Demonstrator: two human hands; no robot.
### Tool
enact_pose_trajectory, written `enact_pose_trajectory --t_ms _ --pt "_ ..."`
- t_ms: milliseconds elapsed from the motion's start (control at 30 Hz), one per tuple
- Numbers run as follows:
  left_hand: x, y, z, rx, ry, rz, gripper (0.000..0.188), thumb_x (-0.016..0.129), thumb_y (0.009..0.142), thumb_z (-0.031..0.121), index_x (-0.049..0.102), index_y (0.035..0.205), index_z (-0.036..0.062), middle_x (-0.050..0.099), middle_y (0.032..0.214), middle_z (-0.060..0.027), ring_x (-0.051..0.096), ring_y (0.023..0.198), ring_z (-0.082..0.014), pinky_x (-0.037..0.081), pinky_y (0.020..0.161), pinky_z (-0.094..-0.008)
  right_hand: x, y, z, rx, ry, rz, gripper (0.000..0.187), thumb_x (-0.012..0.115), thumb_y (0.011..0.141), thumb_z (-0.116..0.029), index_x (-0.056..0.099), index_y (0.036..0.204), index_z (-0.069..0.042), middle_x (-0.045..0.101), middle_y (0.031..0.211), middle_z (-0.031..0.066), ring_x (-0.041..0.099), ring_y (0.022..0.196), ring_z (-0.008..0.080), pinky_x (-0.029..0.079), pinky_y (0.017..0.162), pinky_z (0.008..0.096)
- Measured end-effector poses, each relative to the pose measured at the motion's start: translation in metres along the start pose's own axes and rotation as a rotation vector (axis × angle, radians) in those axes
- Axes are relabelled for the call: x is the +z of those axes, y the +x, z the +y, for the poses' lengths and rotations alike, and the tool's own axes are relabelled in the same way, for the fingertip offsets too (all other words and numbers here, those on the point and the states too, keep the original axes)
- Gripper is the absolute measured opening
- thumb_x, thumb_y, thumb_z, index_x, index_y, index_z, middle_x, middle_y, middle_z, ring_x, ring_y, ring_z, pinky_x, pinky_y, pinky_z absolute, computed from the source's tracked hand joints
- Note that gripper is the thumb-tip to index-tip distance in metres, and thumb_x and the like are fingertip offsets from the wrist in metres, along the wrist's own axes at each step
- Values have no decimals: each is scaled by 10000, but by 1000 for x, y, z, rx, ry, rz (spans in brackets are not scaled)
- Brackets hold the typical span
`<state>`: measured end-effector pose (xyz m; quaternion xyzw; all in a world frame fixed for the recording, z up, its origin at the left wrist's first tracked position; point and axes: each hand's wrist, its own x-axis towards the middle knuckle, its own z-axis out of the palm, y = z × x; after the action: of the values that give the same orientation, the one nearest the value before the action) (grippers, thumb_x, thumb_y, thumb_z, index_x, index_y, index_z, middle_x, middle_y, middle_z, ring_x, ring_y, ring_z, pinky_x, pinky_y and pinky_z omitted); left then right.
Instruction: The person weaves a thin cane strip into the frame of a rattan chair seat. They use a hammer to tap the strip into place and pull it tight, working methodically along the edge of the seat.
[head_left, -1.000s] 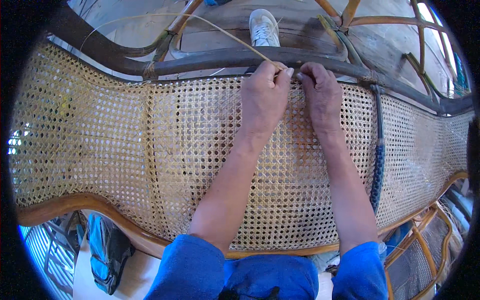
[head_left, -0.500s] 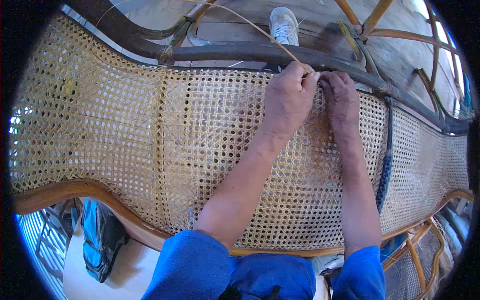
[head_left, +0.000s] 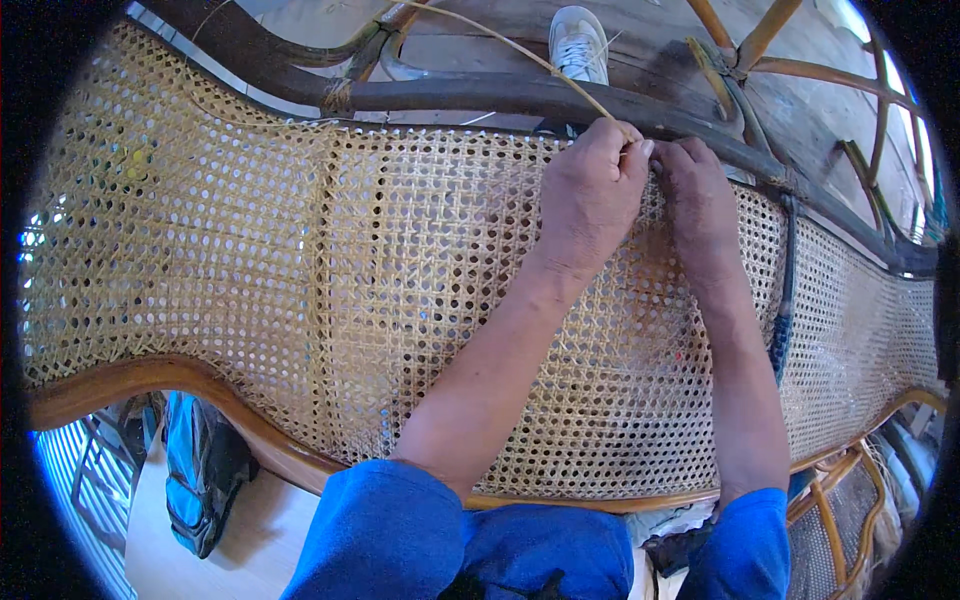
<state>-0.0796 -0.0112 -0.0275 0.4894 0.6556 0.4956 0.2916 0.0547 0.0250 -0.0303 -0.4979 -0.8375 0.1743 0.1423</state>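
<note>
A woven cane panel [head_left: 440, 290] with a grid of small holes stretches across the frame before me. Along its far edge runs a dark rattan pole [head_left: 480, 97]. My left hand [head_left: 595, 195] is closed at that edge, its thumb and forefinger pinching a thin cane strand [head_left: 540, 62] that trails up and to the left. Close beside it, my right hand [head_left: 695, 190] has its fingers bent down at the same edge, next to the pole. Its fingertips are partly hidden, and what they hold, if anything, does not show.
A lighter brown rattan rail [head_left: 160, 375] borders the near side of the panel. Bound rattan frames [head_left: 760, 45] stand at the far right. A white shoe [head_left: 578, 45] is on the floor beyond the pole. A blue and black backpack [head_left: 200, 475] lies at the lower left.
Both hands have shifted slightly to the right along the far edge. The strand in my left hand has moved right with it. The grips look much the same.
</note>
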Motion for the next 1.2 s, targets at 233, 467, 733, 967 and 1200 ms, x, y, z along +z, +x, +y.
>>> enact_pose_trajectory --t_ms 233,467,733,967,1200 --pt "3 -1 -2 83 16 74 100 663 813 77 587 830 14 631 733 -141 632 637 -254 493 574 -340 -10 9 9 -41 61 -148 151 512 812 -85 594 934 -54 558 918 144 574 890 352 477 742 424" --pt "4 -3 -6 84 30 87 101 671 820 93 607 846 19 640 720 -124 623 606 -203 490 580 -314 -4 9 21 -95 86 -145 188 516 804 -74 615 963 -54 583 914 141 587 910 354 486 752 412" --pt "1 -1 0 -26 83 51 120 663 830 116 626 891 19 641 705 -103 594 609 -144 484 596 -296 -5 15 25 -173 95 -138 143 495 774 -38 593 878 -37 581 910 145 581 906 358 482 760 422" --pt "1 0 0 -74 100 82 142 654 835 131 634 902 7 658 750 -124 624 649 -160 490 622 -295 -1 10 20 -105 170 -39 174 537 794 -47 618 948 -45 602 932 145 592 907 353 485 776 407" --pt "4 2 1 -111 142 74 139 646 824 123 643 896 4 651 716 -138 626 609 -194 487 593 -307 -6 1 20 130 331 98 172 574 855 -77 631 1017 -60 646 986 122 619 942 304 493 799 348"
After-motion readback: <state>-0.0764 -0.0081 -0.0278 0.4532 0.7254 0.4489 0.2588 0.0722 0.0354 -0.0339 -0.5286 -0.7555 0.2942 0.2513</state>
